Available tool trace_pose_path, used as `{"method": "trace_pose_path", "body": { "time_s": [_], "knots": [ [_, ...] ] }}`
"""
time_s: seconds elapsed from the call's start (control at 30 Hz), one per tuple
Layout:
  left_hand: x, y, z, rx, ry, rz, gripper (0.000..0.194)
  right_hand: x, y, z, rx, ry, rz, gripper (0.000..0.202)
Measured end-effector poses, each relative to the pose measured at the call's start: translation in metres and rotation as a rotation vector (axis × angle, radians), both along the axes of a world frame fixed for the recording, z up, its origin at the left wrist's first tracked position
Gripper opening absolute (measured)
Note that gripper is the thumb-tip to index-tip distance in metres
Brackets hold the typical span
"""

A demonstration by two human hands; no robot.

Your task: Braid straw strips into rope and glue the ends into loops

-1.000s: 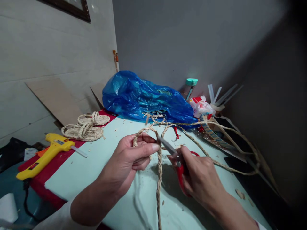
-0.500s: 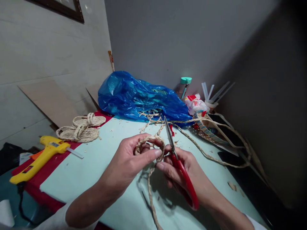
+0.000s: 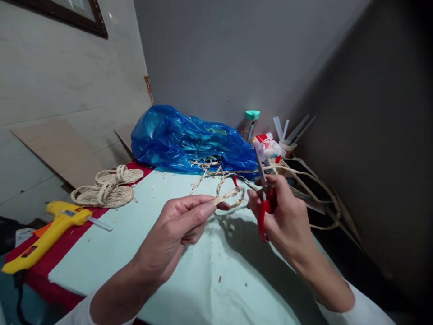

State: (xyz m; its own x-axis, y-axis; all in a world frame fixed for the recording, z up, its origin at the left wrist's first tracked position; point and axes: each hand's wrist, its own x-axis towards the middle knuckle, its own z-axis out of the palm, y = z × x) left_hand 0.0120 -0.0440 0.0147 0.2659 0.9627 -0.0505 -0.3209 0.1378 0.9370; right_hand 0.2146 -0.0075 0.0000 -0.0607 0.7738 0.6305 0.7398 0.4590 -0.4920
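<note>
My left hand [image 3: 186,221] pinches a straw-coloured braided cord [image 3: 233,195] between thumb and fingers, above the pale green board [image 3: 182,280]. From the pinch, the cord curves in a small loop toward the right. Red-handled scissors [image 3: 264,203] are in my right hand [image 3: 287,212], their blades pointing up and away from me. My right fingertips are close to the loop; I cannot tell whether they touch it. More cord trails behind both hands, toward a blue plastic bag [image 3: 189,135].
Two small woven straw slippers [image 3: 104,194] lie at left, near a yellow glue gun [image 3: 54,230] on red cloth. At the back right stand a green-lidded jar [image 3: 252,116], a red-and-white packet [image 3: 267,144] and a cup of clear sticks [image 3: 287,146].
The rounded coil around my left fingers is now a looser loop pinched at the fingertips. My right hand has moved up and right with the scissors. The cord end hanging toward me is gone from there.
</note>
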Motion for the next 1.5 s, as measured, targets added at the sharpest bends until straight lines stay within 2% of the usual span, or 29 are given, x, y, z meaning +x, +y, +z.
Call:
{"method": "trace_pose_path", "body": {
  "time_s": [0.13, 0.23, 0.4, 0.53, 0.7, 0.83, 0.9, 0.97, 1.03, 1.1, 1.17, 1.27, 1.4, 1.5],
  "knots": [
    [-0.001, -0.002, -0.002, 0.02, 0.049, 0.166, 0.024, -0.005, -0.009, 0.001, -0.018, -0.09, 0.114, 0.02],
    [-0.002, -0.003, -0.004, 0.038, 0.075, 0.239, 0.025, -0.01, -0.014, -0.002, -0.029, -0.225, 0.179, 0.026],
    [0.0, -0.004, -0.008, 0.086, 0.083, 0.232, 0.019, -0.013, -0.014, -0.007, -0.032, -0.344, 0.194, 0.022],
    [0.001, -0.006, -0.007, 0.127, 0.133, 0.202, 0.023, -0.011, -0.014, -0.008, -0.035, -0.396, 0.192, 0.016],
    [0.0, -0.005, -0.006, 0.14, 0.175, 0.225, 0.024, -0.008, -0.013, -0.011, 0.018, -0.423, 0.207, 0.004],
    [0.001, -0.004, -0.007, 0.105, 0.153, 0.246, 0.024, -0.008, -0.012, -0.016, 0.112, -0.491, 0.158, 0.012],
    [0.002, -0.003, -0.006, 0.078, 0.144, 0.246, 0.025, -0.009, -0.011, -0.018, 0.105, -0.484, 0.16, 0.014],
    [0.003, -0.003, -0.006, 0.06, 0.137, 0.247, 0.026, -0.01, -0.01, -0.018, -0.013, -0.377, 0.193, 0.01],
    [0.004, -0.002, -0.004, 0.064, 0.141, 0.247, 0.026, -0.011, -0.008, -0.014, -0.19, -0.159, 0.224, 0.005],
    [0.004, -0.002, -0.002, 0.093, 0.173, 0.247, 0.025, -0.012, -0.007, -0.008, -0.349, 0.086, 0.222, 0.017],
    [0.005, -0.004, 0.001, 0.133, 0.268, 0.269, 0.022, -0.013, -0.007, -0.001, -0.494, 0.311, 0.241, 0.026],
    [0.009, -0.008, 0.003, 0.223, 0.522, 0.268, 0.019, -0.016, -0.009, 0.004, -0.681, 0.587, 0.359, 0.036],
    [0.013, -0.011, 0.0, 0.383, 0.787, 0.107, 0.031, -0.018, -0.011, 0.0, -0.72, 0.807, 0.47, 0.041],
    [0.013, -0.01, -0.001, 0.327, 0.712, 0.017, 0.019, -0.016, -0.008, -0.003, -0.659, 0.875, 0.45, 0.041]
  ]
}}
